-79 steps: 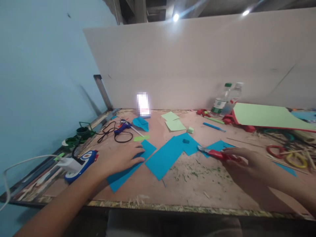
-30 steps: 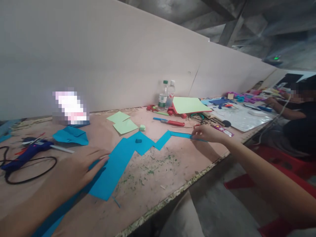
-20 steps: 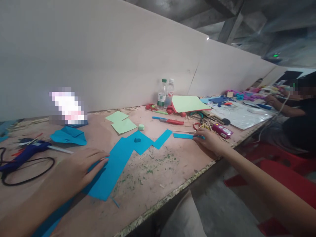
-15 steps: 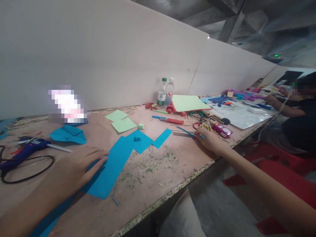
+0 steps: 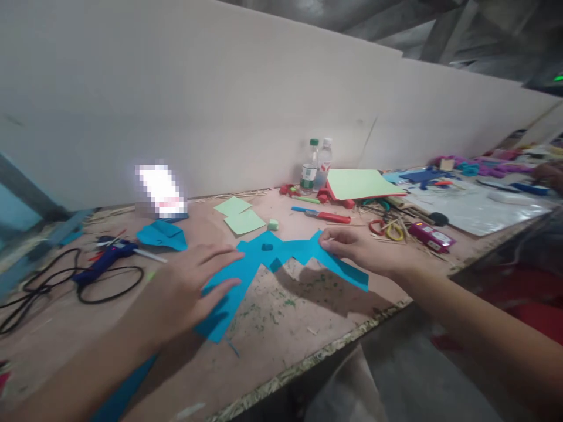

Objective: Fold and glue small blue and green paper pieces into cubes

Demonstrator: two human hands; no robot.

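My right hand (image 5: 363, 249) pinches a blue paper strip (image 5: 345, 269), held above the table with its shadow falling below. Part of that strip overlaps other blue pieces to its left, so its outline there is hard to make out. Over a larger blue paper sheet (image 5: 229, 310) lies my left hand (image 5: 189, 296), fingers stretched and apart. A small dark blue folded piece (image 5: 267, 247) sits on the blue paper between the hands. Another blue paper (image 5: 125, 390) shows partly beneath my left forearm.
Pale green paper squares (image 5: 245, 223) and a red-handled knife (image 5: 332, 217) lie farther back. A glue gun (image 5: 103, 262) with a looped cord is at left. Bottles (image 5: 308, 176) stand by the partition. Scissors (image 5: 391, 230) and a purple box (image 5: 431, 236) lie right; the table edge (image 5: 308, 360) runs in front.
My right hand put down the red-handled knife, picked up a blue strip at the right and brought it left towards the other blue paper. The view swung right, then partly back left.
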